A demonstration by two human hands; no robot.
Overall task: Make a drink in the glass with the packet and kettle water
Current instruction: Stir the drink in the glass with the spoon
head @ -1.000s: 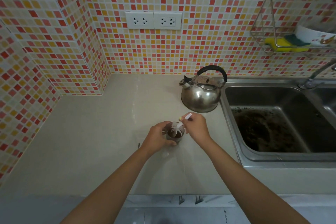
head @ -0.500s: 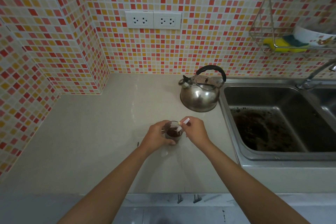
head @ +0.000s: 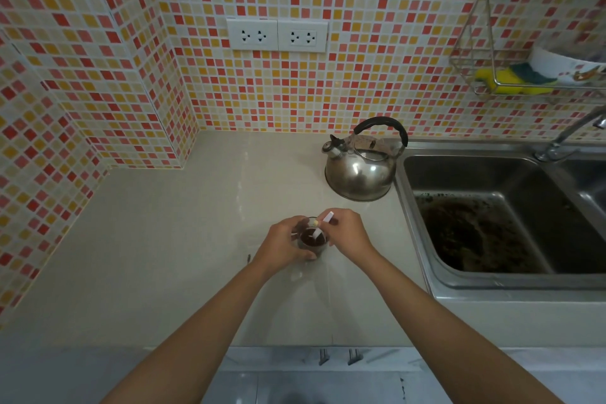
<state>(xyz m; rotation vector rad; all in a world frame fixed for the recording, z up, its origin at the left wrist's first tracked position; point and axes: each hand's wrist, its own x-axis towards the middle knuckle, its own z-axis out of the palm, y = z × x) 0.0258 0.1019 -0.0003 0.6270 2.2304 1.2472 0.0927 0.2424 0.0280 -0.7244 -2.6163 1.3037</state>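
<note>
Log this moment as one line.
left hand: holds glass | right hand: packet dipped in dark drink | kettle: standing on counter

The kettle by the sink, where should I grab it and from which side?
Probably take the kettle by its black arched handle, coming from above. The handle stands upright over the lid, clear of the steel body, with room for fingers under the arch. The spout points left, so the right hand nearest it suits best.

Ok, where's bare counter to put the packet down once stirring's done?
Widest bare counter: left of the left hand, out to the tiled wall. Crowded on the right: glass, right hand, kettle, sink edge.
</note>
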